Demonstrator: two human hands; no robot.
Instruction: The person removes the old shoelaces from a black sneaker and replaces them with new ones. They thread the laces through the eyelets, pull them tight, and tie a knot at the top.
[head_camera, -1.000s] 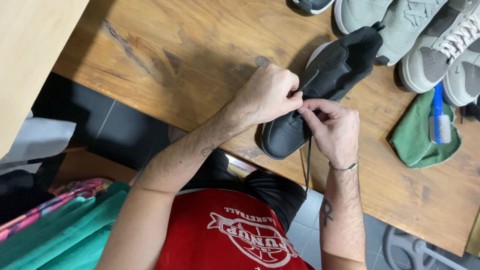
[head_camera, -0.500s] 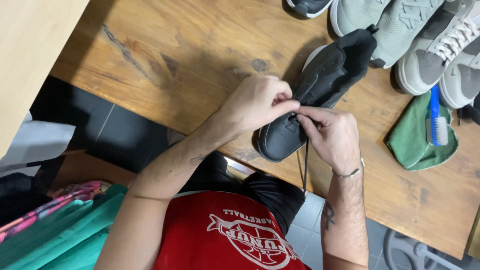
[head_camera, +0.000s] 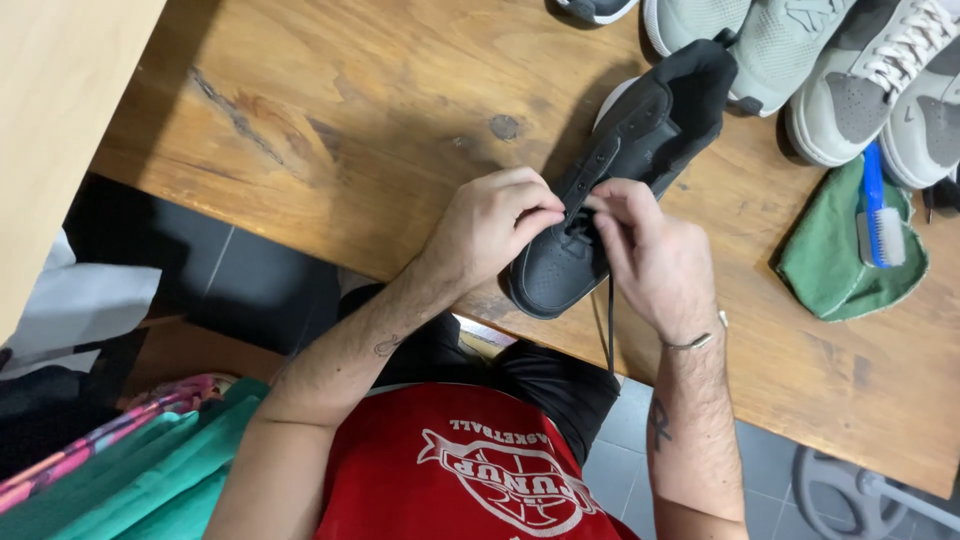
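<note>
A black sneaker (head_camera: 620, 170) lies on the wooden table (head_camera: 330, 110), its toe at the near edge and its heel pointing away. My left hand (head_camera: 495, 225) rests on the shoe's left side, with the fingers pinched at the eyelets. My right hand (head_camera: 650, 255) pinches a black shoelace (head_camera: 611, 320) at the same eyelets. The loose end of the lace hangs straight down past the table's edge.
Grey-green and grey-white sneakers (head_camera: 800, 40) stand at the table's far right. A blue-handled brush (head_camera: 878, 210) lies on a green cloth (head_camera: 835, 265) to the right of my hands. Folded teal and pink cloth (head_camera: 130, 460) lies at the lower left.
Both hands have stayed at the eyelets with small finger movements on the lace. The view has shifted slightly, so the shoe sits a little higher in the frame.
</note>
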